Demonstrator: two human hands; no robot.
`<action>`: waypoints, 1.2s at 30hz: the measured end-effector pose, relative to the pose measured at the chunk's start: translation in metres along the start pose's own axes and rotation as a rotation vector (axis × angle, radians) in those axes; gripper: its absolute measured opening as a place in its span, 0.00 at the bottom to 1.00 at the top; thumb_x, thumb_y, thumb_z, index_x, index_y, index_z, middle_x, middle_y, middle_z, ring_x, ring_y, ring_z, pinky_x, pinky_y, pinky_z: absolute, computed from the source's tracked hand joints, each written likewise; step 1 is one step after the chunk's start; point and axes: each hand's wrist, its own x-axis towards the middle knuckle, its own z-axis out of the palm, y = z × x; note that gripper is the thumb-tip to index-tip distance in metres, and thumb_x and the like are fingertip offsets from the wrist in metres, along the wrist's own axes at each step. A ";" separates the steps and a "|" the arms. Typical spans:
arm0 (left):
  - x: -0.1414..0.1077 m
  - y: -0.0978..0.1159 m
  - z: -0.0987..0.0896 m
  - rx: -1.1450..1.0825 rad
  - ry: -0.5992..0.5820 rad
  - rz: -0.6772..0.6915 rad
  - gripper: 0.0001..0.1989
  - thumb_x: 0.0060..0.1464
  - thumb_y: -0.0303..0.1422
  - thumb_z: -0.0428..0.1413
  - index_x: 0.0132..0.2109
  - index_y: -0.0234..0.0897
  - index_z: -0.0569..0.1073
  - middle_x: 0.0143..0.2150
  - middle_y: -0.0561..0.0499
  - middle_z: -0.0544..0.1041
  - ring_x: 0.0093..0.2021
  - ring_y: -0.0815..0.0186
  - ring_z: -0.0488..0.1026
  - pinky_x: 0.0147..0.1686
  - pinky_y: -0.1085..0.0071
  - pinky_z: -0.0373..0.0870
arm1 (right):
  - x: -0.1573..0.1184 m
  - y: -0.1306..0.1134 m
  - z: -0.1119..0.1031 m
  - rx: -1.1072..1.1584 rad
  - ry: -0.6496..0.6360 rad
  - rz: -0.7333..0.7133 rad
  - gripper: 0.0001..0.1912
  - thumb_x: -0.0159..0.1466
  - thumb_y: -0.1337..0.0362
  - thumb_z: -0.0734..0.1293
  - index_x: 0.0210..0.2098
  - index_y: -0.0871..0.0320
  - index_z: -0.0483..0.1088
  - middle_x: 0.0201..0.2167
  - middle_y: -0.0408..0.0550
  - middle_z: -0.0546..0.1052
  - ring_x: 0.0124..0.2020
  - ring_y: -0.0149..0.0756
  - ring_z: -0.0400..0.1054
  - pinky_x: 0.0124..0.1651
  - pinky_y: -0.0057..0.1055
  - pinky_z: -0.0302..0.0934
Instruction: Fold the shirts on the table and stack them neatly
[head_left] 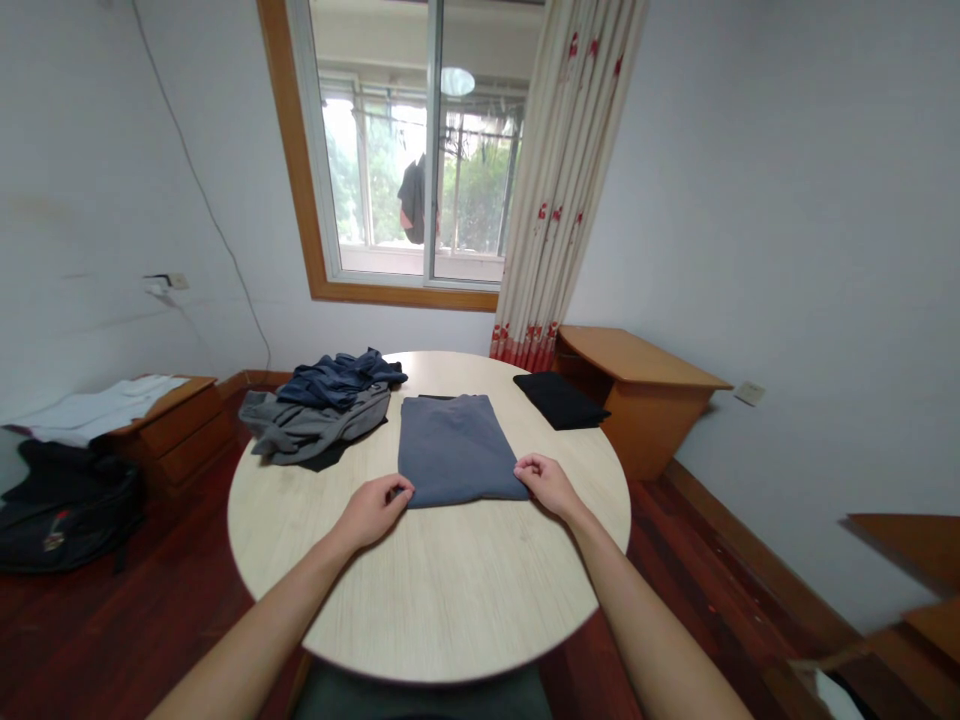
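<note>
Pale round bench (442, 610) filled lower centre of frame. Left hand (377, 510), just left of centre in the lower half, had thumb and fingers pinched on the near left corner of a folded blue-grey cloth (457, 450). Right hand (551, 487), right of centre, was pinched on the near right corner of it. The cloth lay flat mid-frame on the bench, near edge slightly wavy; a dark strip (442, 397) showed at its far edge. Black bag (67, 510) sat on the floor, lower left. Left of centre on the bench: loose heap, crumpled grey garment (322, 425) with a navy garment (337, 378) behind and partly over it. Right of centre: black folded cloth (561, 402), flat near the bench's far right edge, apart from the blue-grey one. Behind it, brown desk (637, 360). Farther back, upper centre: flowered curtain (562, 190) beside window (375, 190).
</note>
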 end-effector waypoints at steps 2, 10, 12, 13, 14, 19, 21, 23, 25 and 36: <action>0.000 0.000 0.000 0.007 -0.002 0.002 0.15 0.59 0.42 0.50 0.40 0.39 0.77 0.34 0.50 0.78 0.32 0.61 0.72 0.34 0.69 0.63 | 0.000 0.000 0.000 -0.013 0.000 0.005 0.16 0.54 0.52 0.68 0.31 0.59 0.70 0.19 0.40 0.68 0.21 0.31 0.60 0.26 0.28 0.52; 0.000 -0.004 0.002 0.008 -0.001 0.028 0.15 0.58 0.41 0.50 0.40 0.38 0.77 0.34 0.50 0.78 0.33 0.61 0.72 0.35 0.68 0.64 | 0.002 0.003 0.001 -0.019 -0.006 -0.012 0.16 0.52 0.51 0.68 0.31 0.59 0.71 0.22 0.42 0.70 0.24 0.32 0.61 0.27 0.28 0.53; -0.001 -0.004 0.002 0.002 0.000 0.028 0.15 0.58 0.41 0.50 0.40 0.38 0.77 0.34 0.50 0.78 0.33 0.61 0.72 0.35 0.68 0.65 | 0.002 0.003 0.001 -0.020 -0.005 -0.016 0.16 0.53 0.52 0.68 0.31 0.59 0.71 0.22 0.42 0.70 0.24 0.32 0.61 0.27 0.28 0.53; -0.001 -0.003 0.001 -0.001 0.001 0.025 0.15 0.58 0.41 0.50 0.40 0.38 0.77 0.34 0.50 0.78 0.33 0.61 0.72 0.36 0.68 0.65 | 0.002 0.002 0.001 -0.018 -0.003 -0.018 0.16 0.53 0.52 0.68 0.31 0.59 0.71 0.22 0.42 0.70 0.24 0.32 0.61 0.27 0.28 0.53; -0.002 -0.003 0.001 -0.004 0.002 0.023 0.15 0.58 0.41 0.50 0.40 0.38 0.77 0.34 0.50 0.78 0.33 0.61 0.72 0.36 0.68 0.65 | 0.002 0.002 0.001 -0.015 -0.005 -0.019 0.16 0.53 0.52 0.68 0.30 0.59 0.71 0.21 0.42 0.69 0.24 0.32 0.61 0.27 0.28 0.52; -0.003 -0.002 0.001 -0.032 0.004 0.019 0.15 0.57 0.41 0.51 0.40 0.38 0.77 0.33 0.49 0.78 0.33 0.61 0.72 0.35 0.68 0.65 | 0.001 -0.002 0.001 -0.010 -0.013 -0.016 0.16 0.53 0.52 0.68 0.30 0.59 0.70 0.19 0.40 0.68 0.22 0.32 0.61 0.27 0.29 0.53; -0.002 -0.003 0.001 -0.071 -0.001 0.009 0.15 0.57 0.42 0.51 0.39 0.37 0.77 0.33 0.49 0.78 0.32 0.61 0.72 0.34 0.68 0.64 | 0.001 -0.003 0.000 0.001 -0.010 -0.013 0.16 0.52 0.52 0.68 0.30 0.59 0.70 0.19 0.40 0.67 0.22 0.31 0.60 0.26 0.28 0.53; -0.002 -0.004 -0.001 -0.112 -0.012 -0.010 0.16 0.56 0.43 0.51 0.38 0.37 0.77 0.33 0.49 0.78 0.33 0.61 0.72 0.34 0.68 0.64 | 0.000 -0.006 0.001 0.030 -0.021 0.005 0.16 0.52 0.52 0.68 0.31 0.59 0.70 0.20 0.39 0.68 0.21 0.30 0.60 0.24 0.28 0.53; -0.003 -0.004 -0.003 -0.128 -0.013 -0.033 0.16 0.55 0.43 0.52 0.37 0.36 0.77 0.32 0.49 0.78 0.33 0.60 0.72 0.35 0.68 0.64 | -0.002 -0.009 0.000 0.070 -0.044 0.032 0.16 0.51 0.53 0.69 0.32 0.59 0.70 0.20 0.39 0.68 0.19 0.29 0.60 0.23 0.27 0.53; -0.031 0.006 -0.039 -0.173 -0.420 -0.244 0.16 0.43 0.42 0.61 0.37 0.37 0.77 0.24 0.54 0.71 0.23 0.66 0.66 0.25 0.71 0.58 | -0.049 -0.034 -0.022 0.115 -0.503 0.205 0.18 0.53 0.52 0.72 0.33 0.56 0.65 0.16 0.33 0.65 0.13 0.25 0.60 0.16 0.22 0.50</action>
